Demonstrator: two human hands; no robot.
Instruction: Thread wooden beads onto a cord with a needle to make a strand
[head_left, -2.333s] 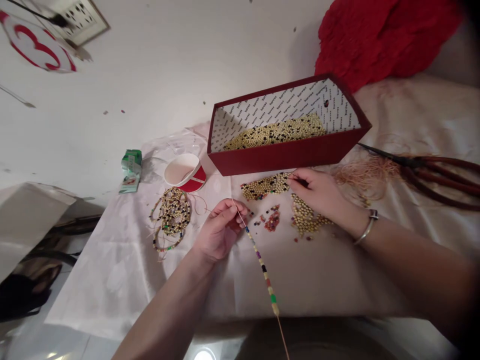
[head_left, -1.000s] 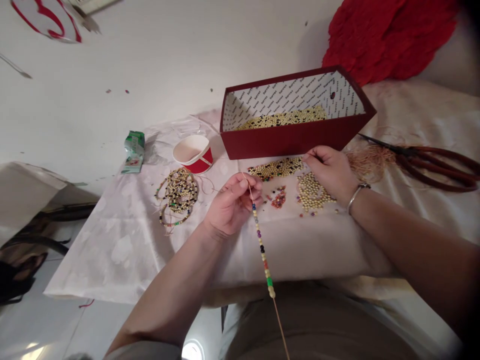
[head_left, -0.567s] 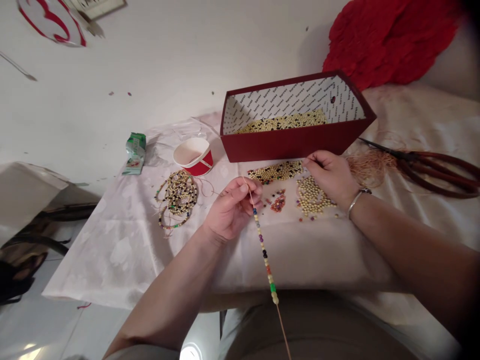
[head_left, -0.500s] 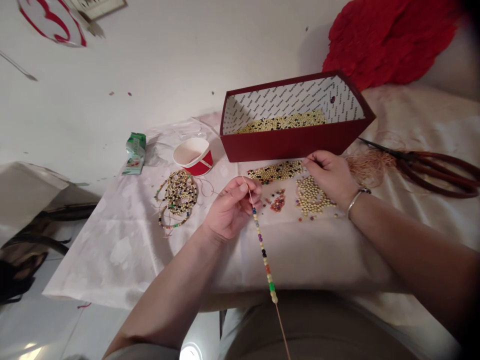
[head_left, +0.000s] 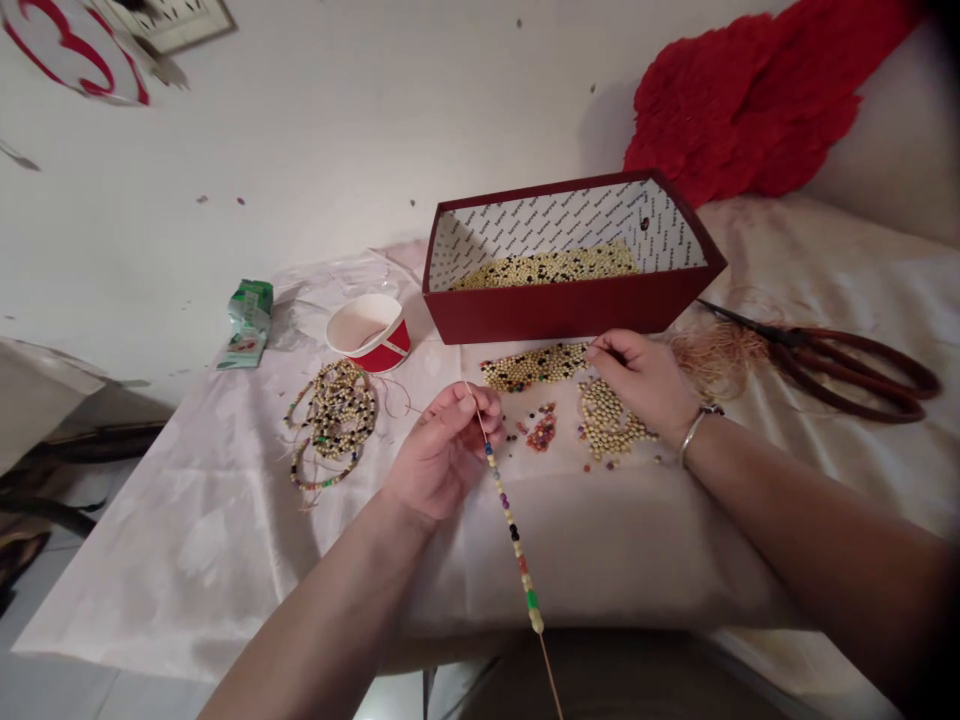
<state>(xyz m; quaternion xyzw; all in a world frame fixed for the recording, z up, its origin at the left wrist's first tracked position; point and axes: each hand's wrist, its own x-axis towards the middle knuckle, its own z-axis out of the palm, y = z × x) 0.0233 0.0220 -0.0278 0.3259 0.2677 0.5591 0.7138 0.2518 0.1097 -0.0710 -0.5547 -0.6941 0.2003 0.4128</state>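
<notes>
My left hand (head_left: pixel 442 450) is closed, pinching a thin cord (head_left: pixel 475 412) near its upper end. A run of coloured beads (head_left: pixel 511 535) hangs on that cord below my fingers, down past the table edge. My right hand (head_left: pixel 645 380) is closed in a pinch at the edge of a pile of cream and dark beads (head_left: pixel 532 365); what its fingertips hold is too small to see. A silver bangle sits on that wrist. A small heap of red and mixed beads (head_left: pixel 541 430) and another cream pile (head_left: pixel 607 425) lie between my hands.
A dark red box (head_left: pixel 570 305) half full of beads stands behind the piles. Left of it are a red paper cup (head_left: pixel 367 332), a green packet (head_left: pixel 246 318) and several finished beaded loops (head_left: pixel 330 420). Large scissors (head_left: pixel 825 350) and tangled raffia (head_left: pixel 716 355) lie right. White cloth (head_left: pixel 195 540) covers the table.
The view has shifted, so everything sits a little lower and more to the left in the picture. Both hands keep their grips and places; the beaded cord still hangs from my left hand.
</notes>
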